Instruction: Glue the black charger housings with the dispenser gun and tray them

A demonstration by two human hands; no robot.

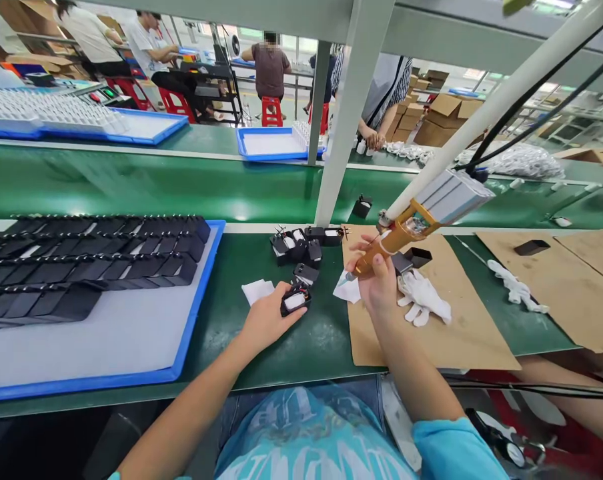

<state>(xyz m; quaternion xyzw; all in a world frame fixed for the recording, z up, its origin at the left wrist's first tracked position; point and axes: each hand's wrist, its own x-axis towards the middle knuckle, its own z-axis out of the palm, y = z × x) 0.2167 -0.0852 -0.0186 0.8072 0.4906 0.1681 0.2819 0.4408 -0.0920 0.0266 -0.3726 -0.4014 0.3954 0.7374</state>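
Observation:
My left hand (269, 320) is closed around a small black casing (295, 301) with a white part and fine wires showing in its open side. In my right hand (379, 280) is an orange glue gun (374, 257) with a pale tapered nozzle pointing down and left. The nozzle tip is over a white paper piece (347, 288), apart from the casing. Just beyond my left hand lie several similar black casings (294, 247) with wires. Another white paper piece (256, 291) lies to the left of that hand.
A blue-rimmed tray (181, 353) with rows of black casings fills the left. Cardboard (431, 340) at right bears a white glove (424, 300) and an empty black case (418, 257). A slanted white pole (481, 113) and upright post (344, 113) stand ahead. Co-workers sit or stand beyond the green conveyor (156, 180).

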